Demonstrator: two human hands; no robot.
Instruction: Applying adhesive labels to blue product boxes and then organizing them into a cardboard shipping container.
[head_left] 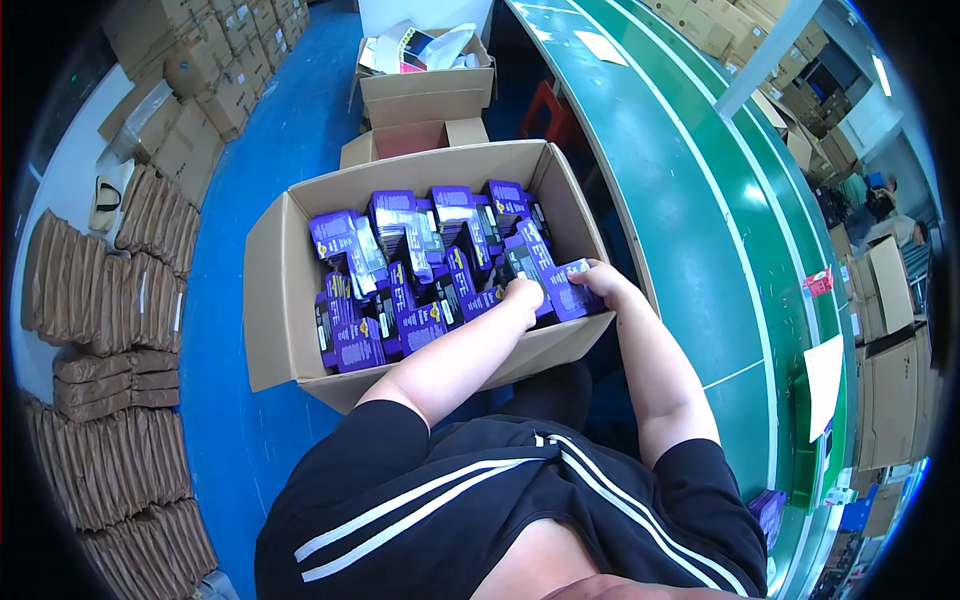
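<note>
Dozens of small flat purple retail packs with clear plastic fronts lie jumbled in a large open brown cardboard carton. One such purple pack sits at the carton's near right corner, pinched by the right hand, whose fingers curl closed round its edge. Just left of those fingers, the left hand presses down on the heap, its fingers bent over a dark-faced pack; whether they actually grip it cannot be told. Beyond the fingers stands a smaller open cardboard box holding white papers. Right of them runs a green conveyor belt.
</note>
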